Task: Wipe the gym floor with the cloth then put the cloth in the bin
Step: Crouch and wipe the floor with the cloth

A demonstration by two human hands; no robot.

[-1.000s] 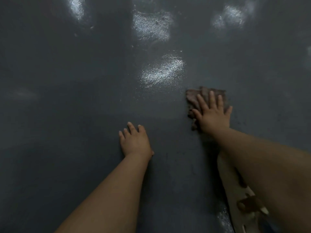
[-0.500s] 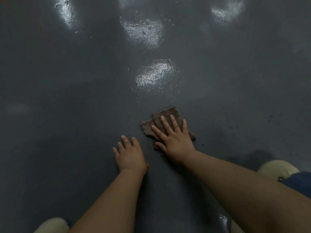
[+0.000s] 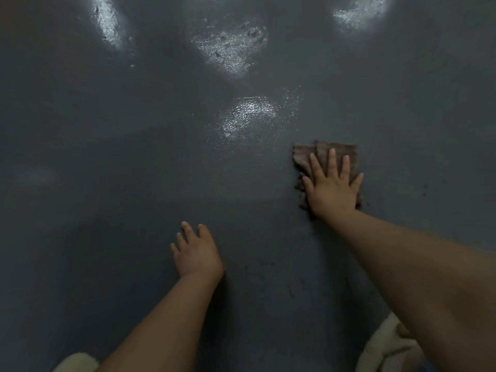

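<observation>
Your right hand (image 3: 332,189) lies flat on the brown cloth (image 3: 326,157), fingers (image 3: 332,163) straight and spread wide — pressing, not gripping. That spread looks meant to load the whole pad evenly so it drags across the gym floor (image 3: 107,183) without bunching. The cloth is folded into a small pad; its far edge shows just beyond your fingertips, and the rest sits under your palm. Your left hand (image 3: 196,253) rests on the bare floor, nearer your body and well apart from the cloth, fingers relaxed and holding nothing — I judge it a brace carrying your weight while you lean forward. Bright glare patches (image 3: 249,116) lie on the floor beyond your right fingertips, suggesting a wet or glossy surface there. Wiping appears under way; the bin is not in view. No brand, label or writing can be read anywhere.
</observation>
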